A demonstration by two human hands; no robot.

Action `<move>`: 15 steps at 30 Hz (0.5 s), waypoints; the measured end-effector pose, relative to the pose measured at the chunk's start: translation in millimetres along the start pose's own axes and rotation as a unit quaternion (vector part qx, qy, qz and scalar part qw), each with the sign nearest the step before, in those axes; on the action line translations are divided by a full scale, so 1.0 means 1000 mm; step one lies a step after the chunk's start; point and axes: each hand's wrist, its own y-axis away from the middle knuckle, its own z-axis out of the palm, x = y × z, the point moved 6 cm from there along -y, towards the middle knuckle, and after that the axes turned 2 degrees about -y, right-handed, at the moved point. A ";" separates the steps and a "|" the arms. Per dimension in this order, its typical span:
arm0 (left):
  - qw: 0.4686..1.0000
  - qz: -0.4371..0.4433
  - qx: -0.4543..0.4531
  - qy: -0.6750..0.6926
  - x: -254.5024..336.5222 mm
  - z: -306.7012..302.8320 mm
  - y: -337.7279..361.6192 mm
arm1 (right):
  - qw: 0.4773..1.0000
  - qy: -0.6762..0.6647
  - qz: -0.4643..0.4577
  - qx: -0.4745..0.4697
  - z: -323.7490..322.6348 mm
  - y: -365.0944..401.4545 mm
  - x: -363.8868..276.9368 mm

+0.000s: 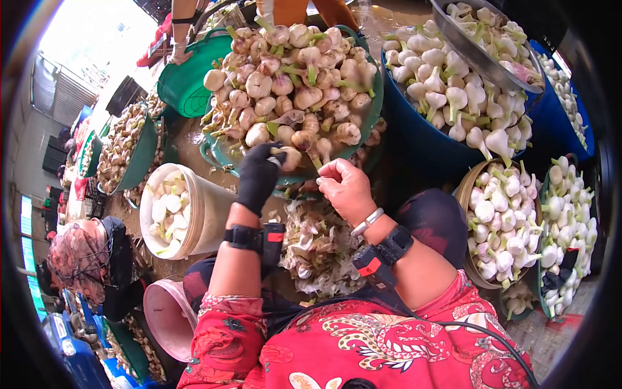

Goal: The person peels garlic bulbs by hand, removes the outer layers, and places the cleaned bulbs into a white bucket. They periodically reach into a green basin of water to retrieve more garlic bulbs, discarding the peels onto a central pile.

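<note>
My left hand point(259, 175), in a black glove, is closed around a garlic bulb point(289, 159) at the near rim of a heaped green basin. Close by on the right, my bare right hand point(346, 191) has thumb and forefinger pinched together. Its fingertips are beside the green stem of another garlic bulb point(323, 149); whether they grip that stem or a scrap of skin, I cannot make out. Unpeeled garlic bulbs point(259, 84) with cut stems and dirty skins fill the green basin point(210, 152). Below my hands lies a pile of garlic skins point(317, 249).
A white bucket point(210, 211) with some peeled garlic stands at left, a pink bucket point(162, 311) below it. At right are a blue tub point(395, 97) and a basket point(466, 194) of cleaned bulbs. Another person's hand point(180, 53) touches a green basket point(188, 84).
</note>
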 end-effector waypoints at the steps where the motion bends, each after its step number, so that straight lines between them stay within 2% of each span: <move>1: 0.974 -0.127 -0.017 0.189 0.001 -0.009 0.010 | 0.999 0.023 -0.015 -0.024 0.003 0.001 -0.002; 2: 0.952 -0.148 -0.034 0.267 0.006 -0.016 0.018 | 0.998 -0.003 -0.011 -0.064 0.012 0.001 0.000; 3: 0.923 -0.169 -0.048 0.342 0.010 -0.024 0.028 | 0.990 -0.085 0.013 -0.111 0.024 0.004 0.000; 5: 0.875 -0.203 -0.071 0.433 0.035 -0.024 0.054 | 0.982 -0.037 -0.125 -0.139 0.033 0.013 -0.034; 6: 0.865 -0.213 -0.099 0.443 0.041 -0.021 0.064 | 0.975 -0.089 -0.107 -0.171 0.040 0.014 -0.030; 7: 0.863 -0.212 -0.086 0.451 0.044 -0.021 0.073 | 0.975 -0.089 -0.103 -0.173 0.040 0.015 -0.027; 9: 0.858 -0.214 -0.064 0.462 0.055 -0.027 0.081 | 0.969 -0.008 -0.165 -0.184 0.039 0.019 -0.033; 11: 0.873 -0.201 -0.048 0.441 0.056 -0.027 0.082 | 0.972 -0.005 -0.162 -0.170 0.038 0.025 -0.039; 13: 0.887 -0.188 -0.033 0.420 0.054 -0.031 0.085 | 0.976 -0.027 -0.146 -0.157 0.035 0.028 -0.042; 14: 0.895 -0.185 -0.045 0.404 0.051 -0.031 0.086 | 0.977 -0.064 -0.053 -0.197 0.037 0.031 -0.037; 15: 0.902 -0.182 -0.057 0.387 0.051 -0.032 0.088 | 0.977 -0.063 -0.054 -0.197 0.036 0.032 -0.036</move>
